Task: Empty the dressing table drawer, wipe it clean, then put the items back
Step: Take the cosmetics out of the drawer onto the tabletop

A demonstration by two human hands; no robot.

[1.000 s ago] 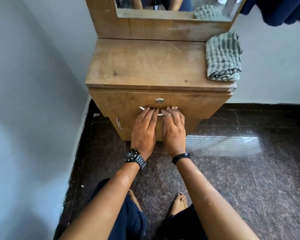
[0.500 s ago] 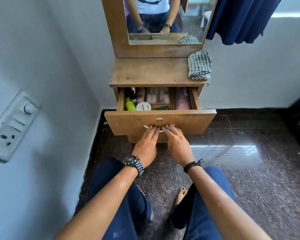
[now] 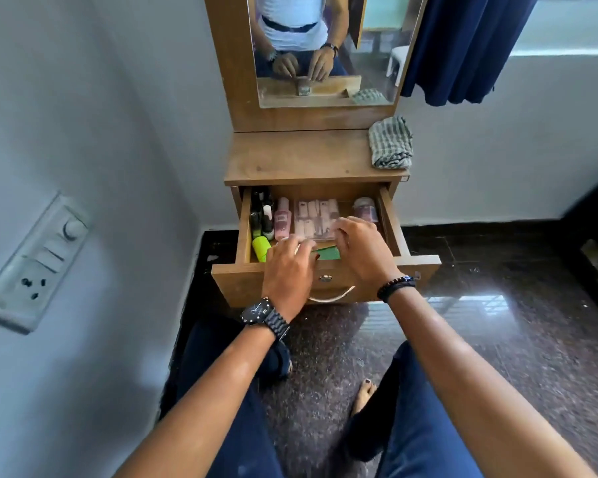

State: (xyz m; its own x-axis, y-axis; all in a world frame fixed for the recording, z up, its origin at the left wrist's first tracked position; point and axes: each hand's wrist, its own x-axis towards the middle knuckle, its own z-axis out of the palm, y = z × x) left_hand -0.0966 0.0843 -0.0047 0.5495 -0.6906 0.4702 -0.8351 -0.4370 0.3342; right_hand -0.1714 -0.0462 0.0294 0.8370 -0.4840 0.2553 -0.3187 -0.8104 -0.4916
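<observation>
Wooden drawer (image 3: 418, 262): pulled well out from under the dressing table's top, its front panel nearest the person, a curved metal handle (image 3: 332, 298) and a small round lock on that panel.
Drawer, left side: dark little bottles (image 3: 256, 208) stand in a row along the left wall, with a yellow-green tube (image 3: 261, 248) lying at the front left corner.
Drawer, middle: a pink bottle (image 3: 282, 219) lies just right of the dark bottles; beside it is a flat clear pack of pale pink pieces (image 3: 316, 217), reaching toward the back wall.
Drawer, right side: a small jar with a pale lid (image 3: 364, 208) sits near the back right corner.
Drawer, front: a green flat item (image 3: 328, 252) shows between the two hands, partly covered by both.
Left hand (image 3: 287, 270): reached over the front panel into the drawer, knuckles up, fingers bent down onto the things at the front; I cannot tell if they grip anything. A black watch sits on that wrist.
Right hand (image 3: 363, 250): also inside the drawer, fingers curled at the near edge of the clear pack; whether they pinch it is unclear. A dark bead bracelet circles the wrist.
Dressing table top (image 3: 290, 160): a folded checked cloth (image 3: 390, 143) lies at the back right corner, against the mirror frame.
Mirror (image 3: 325, 46): shows the person's two hands and the cloth.
Floor: dark polished stone, with the person's knees in blue trousers in front of the drawer.
</observation>
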